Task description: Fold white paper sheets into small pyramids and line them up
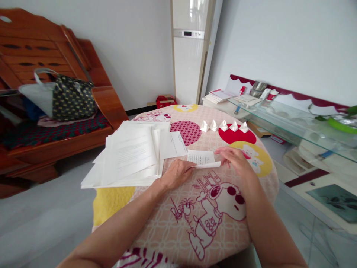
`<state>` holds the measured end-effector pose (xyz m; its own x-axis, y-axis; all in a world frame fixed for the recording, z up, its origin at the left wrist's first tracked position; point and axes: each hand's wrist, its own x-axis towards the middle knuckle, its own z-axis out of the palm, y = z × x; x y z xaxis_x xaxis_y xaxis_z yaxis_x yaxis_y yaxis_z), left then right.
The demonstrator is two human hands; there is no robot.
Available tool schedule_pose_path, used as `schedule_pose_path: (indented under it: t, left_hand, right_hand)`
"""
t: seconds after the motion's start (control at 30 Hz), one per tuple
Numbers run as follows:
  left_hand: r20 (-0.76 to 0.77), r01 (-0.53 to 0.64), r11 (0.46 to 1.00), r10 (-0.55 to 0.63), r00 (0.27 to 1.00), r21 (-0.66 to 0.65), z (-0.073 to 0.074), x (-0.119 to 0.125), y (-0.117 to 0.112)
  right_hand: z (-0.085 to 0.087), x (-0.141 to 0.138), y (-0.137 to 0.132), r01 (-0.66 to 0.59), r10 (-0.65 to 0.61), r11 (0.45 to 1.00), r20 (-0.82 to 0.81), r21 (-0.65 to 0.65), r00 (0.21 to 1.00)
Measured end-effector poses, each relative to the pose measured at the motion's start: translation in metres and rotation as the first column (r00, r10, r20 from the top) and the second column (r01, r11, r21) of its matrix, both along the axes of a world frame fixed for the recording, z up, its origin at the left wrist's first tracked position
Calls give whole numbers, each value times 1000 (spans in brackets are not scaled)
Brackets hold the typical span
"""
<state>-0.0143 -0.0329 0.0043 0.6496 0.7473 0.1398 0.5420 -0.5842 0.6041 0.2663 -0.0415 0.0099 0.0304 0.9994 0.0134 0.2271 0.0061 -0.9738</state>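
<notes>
We located the small printed sheet (201,157) on the patterned tablecloth (157,223), between the two hands and just beside a loose printed page (176,144). Its near edge stood turned up in a narrow blank strip, while the printed side faced up beyond it.

Fingers: those of the left hand (178,172) were closed on the near left corner, at the end of the strip. Those of the right hand (232,158) were curled at the right end, touching the paper; whether they pinched it or only steadied it, we could not tell.

Handling, our estimate: very light, thin and limp when flat, stiffer along a crease. We judged it dry and inclined to slide on itself rather than on the nap of the cloth. It should tear or wrinkle if pulled across, so we favoured a light pinch at both ends of the strip, with pressure run along the fold (a soft cloth backs a crease poorly).

Surroundings: a broad paper stack (134,149) lay to the left, its edges uneven. Five folded white paper shapes (224,125) stood in a row toward the far right; these we rated easily crushed, best lifted by their creases.
</notes>
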Motion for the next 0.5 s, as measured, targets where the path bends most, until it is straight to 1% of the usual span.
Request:
schedule_pose_path:
  t: [0.07, 0.13, 0.17, 0.27, 0.37, 0.43, 0.5]
  left_hand:
    - [-18, -26, 999, 25, 1000, -29, 4, 1, -1]
    - [-35, -52, 998, 51, 998, -41, 6, 2, -1]
    - [-30, -65, 997, 63, 998, -50, 6, 2, -1]
    - [37, -86, 989, 91, 995, -119, 6, 3, 0]
    - [73, -111, 974, 128, 989, -200, 2, 4, 2]
    - [51, -167, 956, 184, 982, -243, -2, 5, 5]
    - [26, -240, 928, 258, 966, -287, -7, 5, 7]
  right_hand:
    - [6, 4, -4, -190, 190, 981, 3, -33, 982]
    - [9, 5, -7, -298, 302, 951, 37, -81, 953]
    - [9, 4, -8, -323, 331, 941, 69, -103, 941]
    - [5, 1, -8, -333, 356, 929, 141, -159, 924]
    - [-2, -4, -7, -324, 356, 914, 100, -244, 929]
    - [-7, -8, -6, -296, 346, 900, 110, -319, 932]
    - [-10, -12, -6, -231, 319, 896, 186, -379, 930]
